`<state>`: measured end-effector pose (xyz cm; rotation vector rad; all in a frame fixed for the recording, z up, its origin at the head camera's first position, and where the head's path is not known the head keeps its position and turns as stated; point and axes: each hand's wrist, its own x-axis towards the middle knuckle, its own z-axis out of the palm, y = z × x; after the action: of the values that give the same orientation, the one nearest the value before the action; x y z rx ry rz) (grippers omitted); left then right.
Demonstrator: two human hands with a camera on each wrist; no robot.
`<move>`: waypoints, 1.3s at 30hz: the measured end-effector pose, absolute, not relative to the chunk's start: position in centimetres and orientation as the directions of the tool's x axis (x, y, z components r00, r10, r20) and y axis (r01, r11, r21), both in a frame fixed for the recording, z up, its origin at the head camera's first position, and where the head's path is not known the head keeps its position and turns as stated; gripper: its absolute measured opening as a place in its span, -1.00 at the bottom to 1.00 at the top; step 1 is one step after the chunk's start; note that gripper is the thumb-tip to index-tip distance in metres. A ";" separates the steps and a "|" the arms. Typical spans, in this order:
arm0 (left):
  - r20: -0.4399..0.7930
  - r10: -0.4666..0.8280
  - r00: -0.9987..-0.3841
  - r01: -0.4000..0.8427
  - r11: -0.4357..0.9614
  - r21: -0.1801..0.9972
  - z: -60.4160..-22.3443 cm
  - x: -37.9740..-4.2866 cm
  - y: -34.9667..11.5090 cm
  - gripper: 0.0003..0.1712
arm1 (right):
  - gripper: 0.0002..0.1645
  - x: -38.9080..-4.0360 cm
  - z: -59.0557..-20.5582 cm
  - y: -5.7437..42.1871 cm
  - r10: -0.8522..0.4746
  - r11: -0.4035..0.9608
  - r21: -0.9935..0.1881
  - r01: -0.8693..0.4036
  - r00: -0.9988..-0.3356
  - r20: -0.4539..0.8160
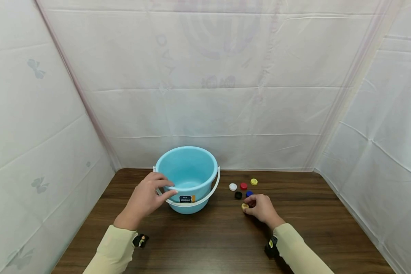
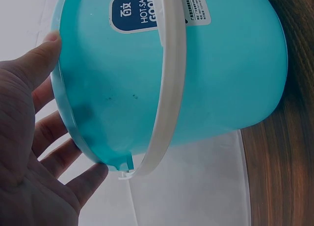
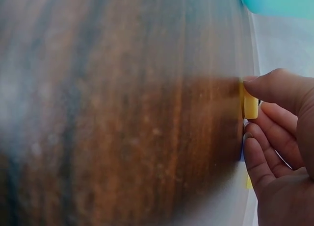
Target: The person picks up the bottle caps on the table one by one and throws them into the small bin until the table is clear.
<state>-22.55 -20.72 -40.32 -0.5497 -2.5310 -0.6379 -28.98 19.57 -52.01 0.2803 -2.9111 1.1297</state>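
Note:
A light-blue bucket (image 1: 186, 171) with a white handle (image 2: 169, 84) stands upright on the table. My left hand (image 1: 148, 196) holds its near-left rim, the thumb outside and the fingers over the inner side. To the right, my right hand (image 1: 262, 209) pinches a yellow bottle cap (image 3: 250, 104) between thumb and fingers, at or just above the tabletop. Close by lie a blue cap (image 1: 249, 193), a black cap (image 1: 238, 195), a red cap (image 1: 243, 186), a white cap (image 1: 233, 187) and another yellow cap (image 1: 254, 182).
The dark brown wooden table (image 1: 205, 243) ends at a white sheet (image 1: 205, 114) hung behind it. More white sheeting (image 1: 380, 144) encloses the right and left sides. The bucket's handle hangs down along its front.

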 end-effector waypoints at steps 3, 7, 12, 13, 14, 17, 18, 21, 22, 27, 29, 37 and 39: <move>0.521 0.260 -0.813 0.475 0.814 0.335 -40.3 -22.5 -20.7 -0.73 | -0.77 -28.9 -52.0 19.5 -0.158 0.720 -0.674 -0.165 -0.985 0.072; 0.522 0.261 -0.812 0.476 0.814 0.333 -40.2 -22.5 -20.7 -0.72 | -0.77 -28.9 -52.0 19.5 -0.159 0.705 -0.689 -0.168 -0.984 0.076; 0.532 0.262 -0.805 0.482 0.812 0.330 -40.2 -22.5 -20.7 -0.73 | -0.78 -28.9 -51.8 19.5 -0.163 0.687 -0.705 -0.178 -0.983 0.089; 0.533 0.262 -0.805 0.483 0.811 0.331 -40.2 -22.5 -20.7 -0.73 | -0.78 -29.0 -51.7 19.5 -0.163 0.684 -0.707 -0.179 -0.982 0.092; 0.533 0.262 -0.805 0.483 0.810 0.332 -40.3 -22.6 -20.7 -0.74 | -0.78 -29.0 -51.7 19.5 -0.163 0.681 -0.709 -0.182 -0.982 0.095; 0.526 0.259 -0.810 0.479 0.809 0.340 -40.3 -22.6 -20.7 -0.74 | -0.79 -29.0 -51.6 19.5 -0.163 0.677 -0.712 -0.186 -0.981 0.101; 0.522 0.258 -0.813 0.477 0.809 0.343 -40.3 -22.6 -20.7 -0.74 | -0.79 -29.0 -51.6 19.5 -0.164 0.677 -0.712 -0.187 -0.981 0.102; 0.512 0.258 -0.820 0.472 0.810 0.347 -40.2 -22.5 -20.7 -0.74 | -0.79 -29.0 -51.5 19.5 -0.161 0.677 -0.713 -0.185 -0.982 0.103; 0.510 0.257 -0.821 0.470 0.811 0.348 -40.2 -22.5 -20.7 -0.74 | -0.79 -29.0 -51.5 19.5 -0.159 0.674 -0.715 -0.184 -0.982 0.102; 0.509 0.259 -0.821 0.470 0.812 0.345 -40.2 -22.4 -20.8 -0.74 | -0.79 -28.9 -51.5 19.5 -0.149 0.655 -0.734 -0.180 -0.983 0.108; 0.510 0.260 -0.820 0.471 0.813 0.342 -40.2 -22.4 -20.8 -0.75 | -0.79 -28.9 -51.5 19.4 -0.145 0.647 -0.741 -0.181 -0.983 0.113; 0.515 0.259 -0.817 0.472 0.814 0.339 -40.2 -22.4 -20.8 -0.75 | -0.80 -29.0 -51.4 19.2 -0.139 0.616 -0.760 -0.205 -0.979 0.151; 0.516 0.259 -0.817 0.472 0.815 0.337 -40.1 -22.4 -20.7 -0.76 | -0.80 -29.0 -51.3 19.2 -0.140 0.612 -0.762 -0.214 -0.977 0.162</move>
<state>-22.38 -20.75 -40.13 -0.5441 -2.5443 -0.6369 -29.02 19.21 -51.34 0.3024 -2.7424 1.3137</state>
